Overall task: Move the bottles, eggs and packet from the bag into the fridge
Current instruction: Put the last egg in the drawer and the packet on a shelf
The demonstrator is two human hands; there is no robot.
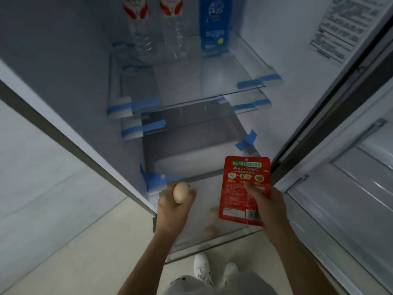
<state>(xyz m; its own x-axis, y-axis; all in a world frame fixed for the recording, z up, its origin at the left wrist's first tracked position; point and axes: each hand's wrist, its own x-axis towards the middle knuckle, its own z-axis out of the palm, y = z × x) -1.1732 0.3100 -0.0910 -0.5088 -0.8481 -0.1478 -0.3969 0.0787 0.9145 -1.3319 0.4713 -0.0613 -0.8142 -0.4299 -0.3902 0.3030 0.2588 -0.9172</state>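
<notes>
My left hand point(173, 206) grips a tan egg point(180, 192) just in front of the open fridge. My right hand point(270, 209) holds a red packet point(244, 189) upright, thumb pressed on its face. Two more eggs point(211, 222) lie blurred on the lowest glass shelf point(225, 237), under the hands. Far up on the top shelf stand two clear bottles with red labels point(136, 24) point(173, 24) and a blue carton point(214, 24). The bag is out of view.
Glass shelves point(212, 96) with blue tape at their corners step down through the fridge. The open door point(340, 188) with its racks stands at the right. A grey wall panel point(53, 128) runs along the left. My white shoes point(204, 267) stand on the pale floor.
</notes>
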